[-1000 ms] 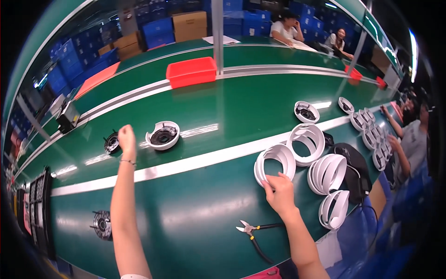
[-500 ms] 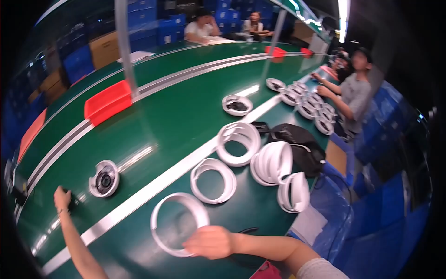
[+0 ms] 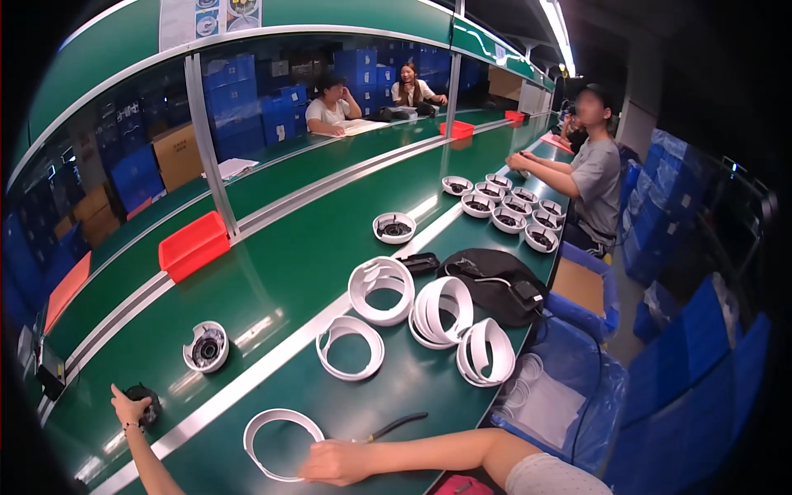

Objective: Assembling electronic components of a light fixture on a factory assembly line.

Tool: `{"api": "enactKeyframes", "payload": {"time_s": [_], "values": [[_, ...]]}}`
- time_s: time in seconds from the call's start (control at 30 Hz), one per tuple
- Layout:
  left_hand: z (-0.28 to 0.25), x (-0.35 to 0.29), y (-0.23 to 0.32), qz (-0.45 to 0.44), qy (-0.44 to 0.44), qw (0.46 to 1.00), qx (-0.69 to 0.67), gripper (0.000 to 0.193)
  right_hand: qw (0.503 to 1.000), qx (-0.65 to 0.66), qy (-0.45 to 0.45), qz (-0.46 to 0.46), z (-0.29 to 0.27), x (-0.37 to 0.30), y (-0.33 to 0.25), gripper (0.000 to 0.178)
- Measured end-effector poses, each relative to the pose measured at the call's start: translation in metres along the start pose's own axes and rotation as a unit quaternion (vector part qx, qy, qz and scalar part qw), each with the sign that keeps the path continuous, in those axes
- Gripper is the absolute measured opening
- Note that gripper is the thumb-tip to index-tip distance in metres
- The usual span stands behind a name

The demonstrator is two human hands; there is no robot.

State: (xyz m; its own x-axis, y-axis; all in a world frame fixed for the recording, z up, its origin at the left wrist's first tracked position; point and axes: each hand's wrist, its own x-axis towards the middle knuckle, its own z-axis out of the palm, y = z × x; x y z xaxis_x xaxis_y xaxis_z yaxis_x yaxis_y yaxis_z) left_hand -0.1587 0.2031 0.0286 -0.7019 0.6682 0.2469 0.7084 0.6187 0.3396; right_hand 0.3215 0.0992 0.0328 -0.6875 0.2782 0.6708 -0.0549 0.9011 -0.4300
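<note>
At the far left, my left hand (image 3: 129, 407) has its fingers around a dark round part (image 3: 151, 404) on the green belt. Just beyond that, a white round housing (image 3: 205, 347) with a black core lies on the belt. My right hand (image 3: 337, 462) is closed on the near right edge of a white ring (image 3: 250, 439), which rests on the green worktop; its fingertips are partly hidden. Beside my right wrist lies a slim tool with a dark handle (image 3: 399, 423), its other end hidden by my arm. Another white ring (image 3: 351, 373) sits farther off.
Stacked white rings (image 3: 381, 313) and a black bag (image 3: 495, 285) stand along the right. Beyond are several filled white housings (image 3: 508, 219). A red bin (image 3: 194, 246) sits by a metal post (image 3: 206, 148). A blue lined crate (image 3: 606, 396) adjoins the bench. Co-workers sit farther away.
The view has tilted up and steadied. My left hand has come slightly nearer along the belt with the dark part, which now shows more. My right hand stays at the white ring.
</note>
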Motion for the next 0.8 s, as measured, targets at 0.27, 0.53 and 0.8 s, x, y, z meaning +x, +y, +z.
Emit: {"api": "enactKeyframes", "payload": {"time_s": [0.27,0.53,0.8], "values": [[-0.035,-0.070,-0.004,0.128,0.013,0.960,-0.250,0.020,0.963,-0.106,-0.223,0.107,0.037,0.015,-0.022,0.010],[-0.072,-0.250,0.040,-0.038,-0.003,0.755,-0.655,0.024,0.922,-0.196,-0.309,0.131,0.006,0.071,-0.037,0.112],[-0.062,-0.283,0.052,0.006,0.016,0.716,-0.698,0.042,0.937,-0.020,-0.265,0.225,0.013,0.079,0.007,0.123]]}}
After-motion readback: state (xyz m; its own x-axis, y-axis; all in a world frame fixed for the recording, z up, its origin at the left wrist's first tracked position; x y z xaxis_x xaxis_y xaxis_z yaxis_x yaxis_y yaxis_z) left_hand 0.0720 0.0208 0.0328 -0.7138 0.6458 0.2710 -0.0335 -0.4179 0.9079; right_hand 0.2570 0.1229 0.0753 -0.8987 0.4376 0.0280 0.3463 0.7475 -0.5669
